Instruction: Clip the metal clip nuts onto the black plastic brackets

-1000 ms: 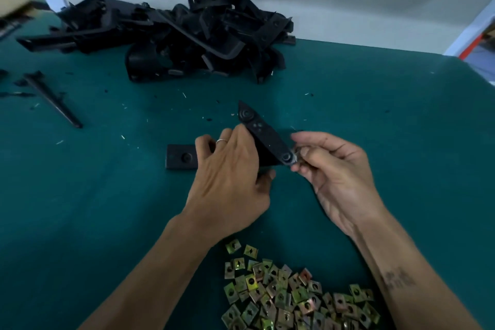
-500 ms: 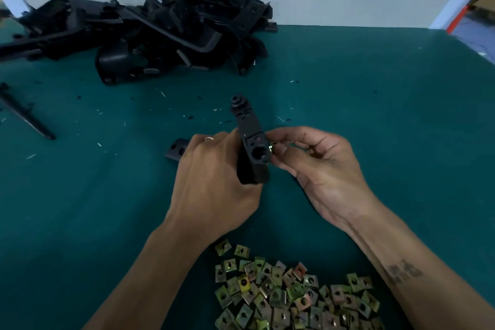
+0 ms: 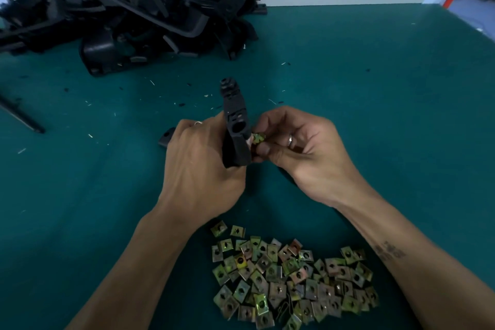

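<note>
Left hand wrapped around a black plastic bracket held upright over the green table, my right hand pinches a metal clip nut at its lower edge, apparently mid-clipping, next needing a firm straight push; spare clip nuts lie near me.

No text, label, brand or number can be read anywhere in this view. The only mark that looks like writing is a dark tattoo on the inner side of the right forearm; it is perhaps a few letters or signs, but it is too small and blurred to read. The black plastic brackets and the metal clip nuts show no print or stamp that I can make out.
</note>
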`<state>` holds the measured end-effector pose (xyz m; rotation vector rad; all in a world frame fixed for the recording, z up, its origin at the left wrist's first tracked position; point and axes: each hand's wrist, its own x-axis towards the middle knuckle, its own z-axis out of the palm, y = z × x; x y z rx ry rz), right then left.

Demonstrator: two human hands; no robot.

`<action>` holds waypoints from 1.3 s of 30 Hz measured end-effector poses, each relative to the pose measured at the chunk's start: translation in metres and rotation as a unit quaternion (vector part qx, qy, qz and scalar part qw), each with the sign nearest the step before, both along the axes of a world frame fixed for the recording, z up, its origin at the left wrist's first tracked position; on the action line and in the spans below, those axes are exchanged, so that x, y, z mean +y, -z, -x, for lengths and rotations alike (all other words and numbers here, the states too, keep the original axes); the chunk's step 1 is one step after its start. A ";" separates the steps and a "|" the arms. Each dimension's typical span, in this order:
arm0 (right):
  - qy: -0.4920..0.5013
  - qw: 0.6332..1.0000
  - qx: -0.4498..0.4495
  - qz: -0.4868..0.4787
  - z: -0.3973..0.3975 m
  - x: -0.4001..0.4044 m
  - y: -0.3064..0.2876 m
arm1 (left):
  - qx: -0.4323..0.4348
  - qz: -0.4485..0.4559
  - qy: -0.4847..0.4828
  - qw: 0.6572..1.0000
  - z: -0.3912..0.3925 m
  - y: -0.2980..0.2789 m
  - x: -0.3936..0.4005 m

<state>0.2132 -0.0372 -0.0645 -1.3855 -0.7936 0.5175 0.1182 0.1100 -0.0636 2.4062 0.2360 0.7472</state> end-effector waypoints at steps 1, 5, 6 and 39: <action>0.003 1.000 0.010 -0.007 0.000 0.000 -0.001 | 0.001 -0.007 -0.002 1.000 0.000 0.000 0.000; 0.046 0.994 0.090 -0.047 -0.002 0.000 0.000 | 0.006 -0.026 -0.027 0.999 -0.001 0.001 0.002; 0.064 0.990 0.111 -0.061 -0.004 0.000 0.000 | 0.008 -0.026 -0.035 0.999 -0.001 0.001 0.001; 0.090 0.955 0.260 -0.111 -0.013 -0.007 -0.012 | 0.030 -0.136 -0.053 0.989 0.001 0.003 -0.006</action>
